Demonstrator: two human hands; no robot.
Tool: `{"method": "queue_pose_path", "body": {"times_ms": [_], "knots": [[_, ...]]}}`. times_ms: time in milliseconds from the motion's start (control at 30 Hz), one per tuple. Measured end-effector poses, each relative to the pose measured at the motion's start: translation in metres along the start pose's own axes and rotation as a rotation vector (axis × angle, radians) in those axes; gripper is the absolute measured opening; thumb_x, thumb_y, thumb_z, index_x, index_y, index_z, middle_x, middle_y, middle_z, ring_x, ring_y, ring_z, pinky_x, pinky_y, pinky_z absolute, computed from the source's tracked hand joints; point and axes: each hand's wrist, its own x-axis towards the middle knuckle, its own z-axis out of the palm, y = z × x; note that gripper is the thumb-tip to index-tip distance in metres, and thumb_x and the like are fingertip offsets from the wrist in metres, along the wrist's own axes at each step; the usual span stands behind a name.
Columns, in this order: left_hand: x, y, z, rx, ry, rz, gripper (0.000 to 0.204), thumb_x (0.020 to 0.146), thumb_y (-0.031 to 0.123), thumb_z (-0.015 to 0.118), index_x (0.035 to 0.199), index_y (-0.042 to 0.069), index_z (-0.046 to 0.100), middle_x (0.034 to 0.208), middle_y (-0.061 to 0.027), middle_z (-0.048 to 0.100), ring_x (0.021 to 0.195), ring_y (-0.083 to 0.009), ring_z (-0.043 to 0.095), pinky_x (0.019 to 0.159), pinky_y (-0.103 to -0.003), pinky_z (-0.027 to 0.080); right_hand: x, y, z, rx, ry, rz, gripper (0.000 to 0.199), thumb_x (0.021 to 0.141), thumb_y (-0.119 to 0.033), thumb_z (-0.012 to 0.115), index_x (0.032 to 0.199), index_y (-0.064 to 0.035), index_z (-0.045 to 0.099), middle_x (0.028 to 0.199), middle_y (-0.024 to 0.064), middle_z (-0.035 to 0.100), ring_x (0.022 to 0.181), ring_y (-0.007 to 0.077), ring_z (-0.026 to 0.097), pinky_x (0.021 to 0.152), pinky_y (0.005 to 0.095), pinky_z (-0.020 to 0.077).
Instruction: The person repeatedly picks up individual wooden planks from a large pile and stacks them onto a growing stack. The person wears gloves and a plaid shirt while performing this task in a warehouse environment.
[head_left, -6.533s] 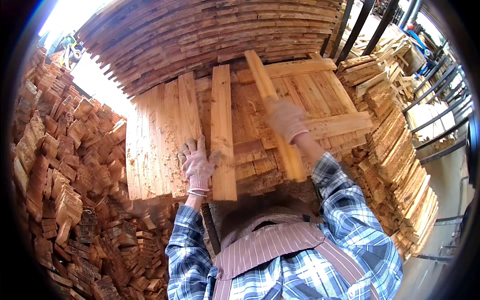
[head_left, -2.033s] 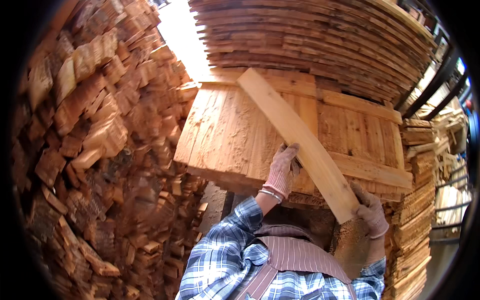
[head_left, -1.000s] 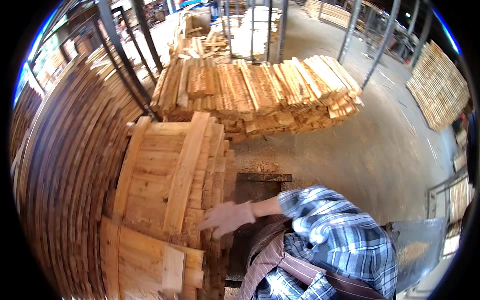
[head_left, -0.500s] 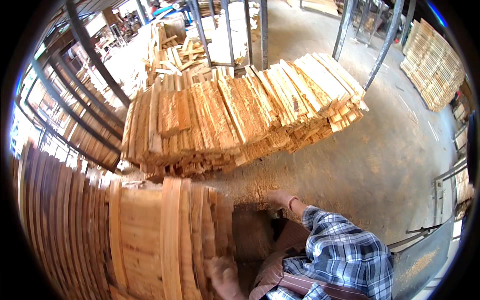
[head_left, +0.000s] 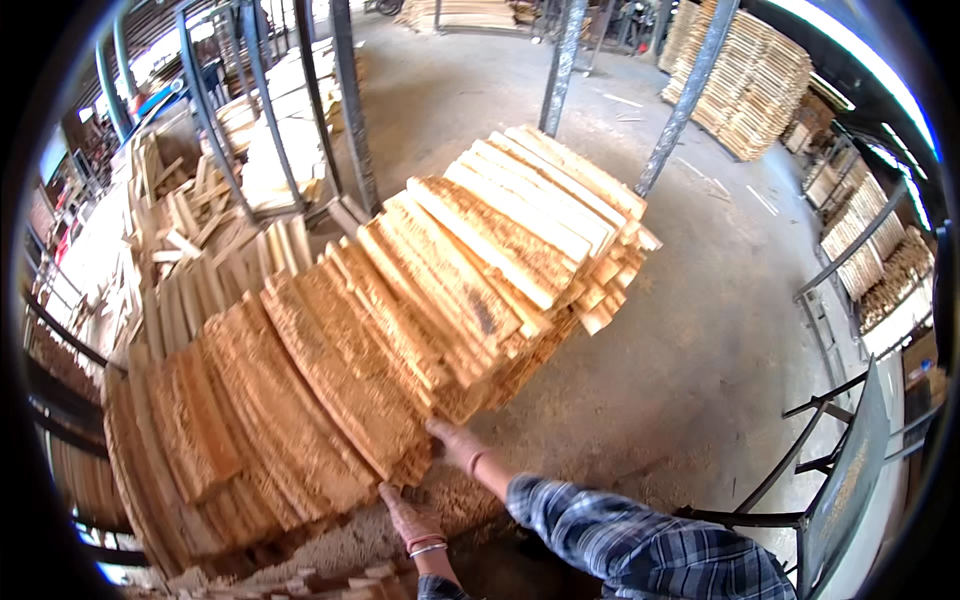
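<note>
A long leaning pile of rough pale planks (head_left: 420, 300) runs from lower left to upper right across a concrete floor. My right hand (head_left: 450, 442), gloved, with a plaid sleeve behind it, reaches to the near ends of planks at the pile's lower edge and touches them. My left hand (head_left: 404, 512), also gloved, lies just below with its fingers pointing at the plank ends near a heap of sawdust (head_left: 470, 495). The planks hide both hands' fingertips, so I cannot see whether either hand grips a plank.
Steel posts (head_left: 690, 90) stand behind the pile. More plank stacks (head_left: 750, 80) rise at the back right, and loose short boards (head_left: 190, 230) lie at the left. Dark metal rack bars (head_left: 830, 450) cross the lower right. Bare concrete floor (head_left: 690, 340) lies right of the pile.
The view has swung away from the wooden pallet to the leaning plank pile. Both hands have come forward to the pile's near ends.
</note>
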Motion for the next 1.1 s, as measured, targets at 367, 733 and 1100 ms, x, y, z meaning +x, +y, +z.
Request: {"method": "queue_pose_path", "body": {"times_ms": [367, 733, 1100], "knots": [[0.063, 0.001, 0.023, 1.803, 0.251, 0.348, 0.107, 0.08, 0.048, 0.074, 0.15, -0.01, 0.016, 0.124, -0.0163, 0.064, 0.109, -0.027, 0.062, 0.108, -0.033, 0.04, 0.062, 0.04, 0.006, 0.114, 0.009, -0.072, 0.036, 0.1, -0.014, 0.054, 0.135, -0.0051, 0.058, 0.137, 0.0056, 0.059, 0.133, 0.0148, 0.049, 0.108, 0.0283, 0.039], [0.053, -0.01, 0.004, 1.524, 0.098, 0.492, 0.096, 0.086, 0.044, 0.071, 0.147, -0.012, 0.022, 0.152, -0.0196, 0.039, 0.143, -0.027, 0.033, 0.122, -0.035, 0.017, 0.106, 0.07, -0.039, -0.541, -0.08, -0.602, 0.047, 0.092, -0.001, 0.049, 0.138, 0.0, 0.051, 0.143, 0.0091, 0.053, 0.131, 0.0163, 0.05, 0.103, 0.0254, 0.0431], [0.021, -0.01, 0.03, 1.55, 0.221, 0.588, 0.07, 0.093, 0.028, 0.062, 0.146, -0.007, 0.032, 0.15, -0.0239, 0.04, 0.137, -0.0358, 0.042, 0.116, -0.038, 0.033, 0.084, 0.063, -0.031, -1.817, 0.21, -0.545, 0.056, 0.094, -0.007, 0.041, 0.149, -0.0006, 0.033, 0.154, 0.0133, 0.038, 0.139, 0.0223, 0.041, 0.112, 0.0296, 0.0355]]}}
